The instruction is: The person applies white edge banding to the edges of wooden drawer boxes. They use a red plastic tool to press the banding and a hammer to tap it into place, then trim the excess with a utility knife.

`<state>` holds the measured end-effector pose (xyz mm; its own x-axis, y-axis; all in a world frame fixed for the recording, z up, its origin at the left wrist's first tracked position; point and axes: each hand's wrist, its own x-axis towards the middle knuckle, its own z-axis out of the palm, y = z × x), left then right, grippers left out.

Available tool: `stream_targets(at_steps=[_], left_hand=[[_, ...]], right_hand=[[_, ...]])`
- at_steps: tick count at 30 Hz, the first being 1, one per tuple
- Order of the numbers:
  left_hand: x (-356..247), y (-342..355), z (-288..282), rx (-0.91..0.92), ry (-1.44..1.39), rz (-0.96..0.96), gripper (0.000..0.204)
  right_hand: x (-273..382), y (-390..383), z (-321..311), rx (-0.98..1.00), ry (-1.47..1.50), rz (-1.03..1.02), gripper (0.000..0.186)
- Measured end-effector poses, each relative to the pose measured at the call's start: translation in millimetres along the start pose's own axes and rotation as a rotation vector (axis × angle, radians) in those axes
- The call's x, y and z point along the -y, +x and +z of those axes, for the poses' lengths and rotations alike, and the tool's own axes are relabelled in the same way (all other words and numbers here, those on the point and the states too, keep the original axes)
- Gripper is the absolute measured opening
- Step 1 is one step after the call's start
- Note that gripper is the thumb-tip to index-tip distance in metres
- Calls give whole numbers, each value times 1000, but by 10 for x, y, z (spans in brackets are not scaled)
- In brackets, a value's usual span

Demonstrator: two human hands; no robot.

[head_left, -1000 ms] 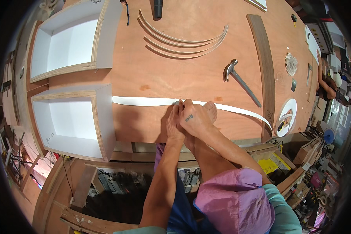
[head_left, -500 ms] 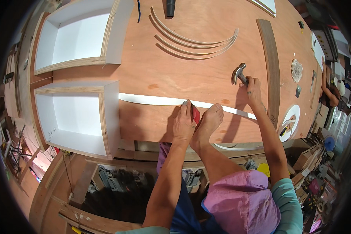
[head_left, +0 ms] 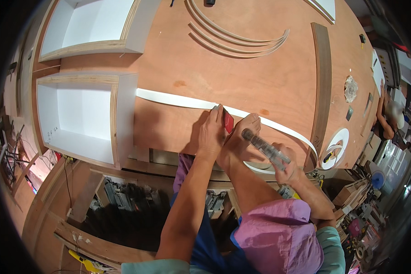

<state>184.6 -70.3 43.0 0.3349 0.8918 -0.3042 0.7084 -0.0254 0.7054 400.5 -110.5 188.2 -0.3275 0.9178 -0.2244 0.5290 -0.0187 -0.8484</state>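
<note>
A long white strip of edging (head_left: 178,98) runs across the wooden worktop (head_left: 251,77). My left hand (head_left: 210,136) is closed on a small red tool (head_left: 228,122), upright over the strip; its exact kind is hidden by my fingers. My bare foot (head_left: 245,128) presses on the strip just right of the tool. A hammer (head_left: 266,150), smeared by motion, is gripped in my right hand (head_left: 287,168). Its head is close to my foot, and a claw shows only faintly.
Two open white boxes with plywood edges (head_left: 115,114) stand at the left. Curved thin strips (head_left: 237,42) lie at the back. A brown board (head_left: 322,82), a white roll (head_left: 340,139) and a crumpled wrapper (head_left: 350,89) are at the right. Another person (head_left: 390,118) is at the far right.
My right hand has swung the hammer down and toward me, from above the strip to beside my foot. The strip's right end has shifted. My left hand keeps hold of the red tool.
</note>
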Motion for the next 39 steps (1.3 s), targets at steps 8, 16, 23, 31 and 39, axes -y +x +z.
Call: stream_targets(at_steps=[8, 16, 23, 31, 39], left_hand=[[90, -14, 96, -73, -52, 29, 73], [73, 11, 95, -82, -32, 46, 71], [65, 18, 103, -133, -153, 38, 72], [100, -9, 131, -173, -122, 48, 67], [54, 5, 10, -113, -3, 60, 61]], right_hand=[[213, 56, 10, 28, -49, 14, 21], [101, 120, 138, 11, -208, 111, 24], [298, 221, 65, 117, -219, 89, 21], [250, 158, 62, 62, -169, 49, 21], [87, 160, 124, 36, -155, 52, 20]])
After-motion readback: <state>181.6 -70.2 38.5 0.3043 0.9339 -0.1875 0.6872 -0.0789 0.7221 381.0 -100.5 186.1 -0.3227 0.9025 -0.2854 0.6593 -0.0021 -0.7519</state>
